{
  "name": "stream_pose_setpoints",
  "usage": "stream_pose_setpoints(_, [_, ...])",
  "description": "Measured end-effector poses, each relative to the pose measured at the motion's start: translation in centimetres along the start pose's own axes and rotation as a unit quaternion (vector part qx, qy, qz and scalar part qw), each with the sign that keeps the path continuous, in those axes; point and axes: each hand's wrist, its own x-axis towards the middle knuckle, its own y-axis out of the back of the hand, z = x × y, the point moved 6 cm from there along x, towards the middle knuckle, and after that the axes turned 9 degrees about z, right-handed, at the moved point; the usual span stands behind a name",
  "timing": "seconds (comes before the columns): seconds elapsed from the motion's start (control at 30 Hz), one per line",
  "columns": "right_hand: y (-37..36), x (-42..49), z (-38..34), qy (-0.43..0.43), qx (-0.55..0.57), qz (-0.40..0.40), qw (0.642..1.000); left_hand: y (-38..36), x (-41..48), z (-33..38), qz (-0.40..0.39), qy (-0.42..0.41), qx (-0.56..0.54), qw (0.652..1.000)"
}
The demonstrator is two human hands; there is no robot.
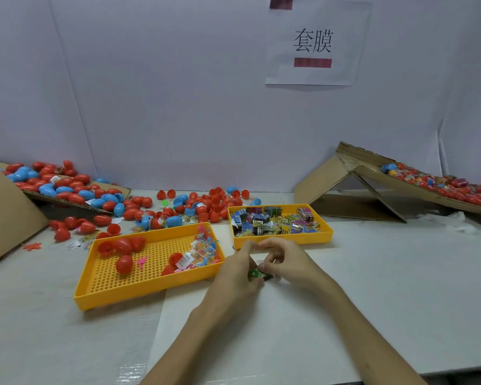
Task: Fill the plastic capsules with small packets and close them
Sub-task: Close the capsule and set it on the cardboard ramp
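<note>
Both hands meet over the table (pixel 400 301), just in front of the two yellow trays. They hold one small green packet (pixel 259 274) between them. The left hand (pixel 238 269) has its fingers curled in on the packet's near side. The right hand (pixel 288 262) pinches the far side with bent fingers, its index finger arched up above. Neither hand holds a capsule, as far as can be seen.

The right tray (pixel 283 238) is packed with more small printed packets (pixel 272 222). The left tray (pixel 139 294) has a holed floor. It holds a few red capsules (pixel 124 263) at its left end and a heap of little coloured toys (pixel 204 250) at its right end.

Behind the trays, loose red and blue capsules (pixel 206 204) lie scattered against the wall. More are piled on a cardboard sheet (pixel 117 191) at far left. A tilted cardboard ramp (pixel 372 176) at right carries a further row of capsules (pixel 456 186). A paper sign (pixel 317 41) hangs on the wall above.
</note>
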Motion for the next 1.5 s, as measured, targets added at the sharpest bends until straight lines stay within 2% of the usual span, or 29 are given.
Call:
stream_pose_setpoints(0.67, [0.7, 0.2, 0.3, 0.008, -0.02, 0.017, 1.0, 0.0, -0.2, -0.1, 0.01, 0.0, 0.011, 1.0])
stream_pose_setpoints(0.83, [2.6, 0.5, 1.1, 0.008, -0.085, 0.111, 0.99, 0.0, -0.2, -0.2, 0.004, 0.01, 0.014, 1.0])
stream_pose_setpoints(0.93, [3.6, 0.6, 1.5, -0.001, -0.027, 0.118, 0.993, 0.0, -0.1, -0.2, 0.005, 0.015, 0.019, 1.0])
stream_pose_setpoints(1.13, [2.1, 0.2, -0.1, 0.053, 0.064, 0.045, 0.996, 0.2, 0.0, 0.0, 0.015, 0.05, -0.026, 0.998])
stream_pose_setpoints(1.3, [1.9, -0.2, -1.0, 0.078, 0.132, 0.025, 0.988, 0.7, 0.2, 0.4, 0.041, 0.033, -0.07, 0.996])
stream_pose_setpoints(1.5, [2.0, -0.5, -1.7, 0.077, 0.21, 0.003, 0.975, 1.3, 0.4, 0.4, 0.038, 0.087, -0.216, 0.972])
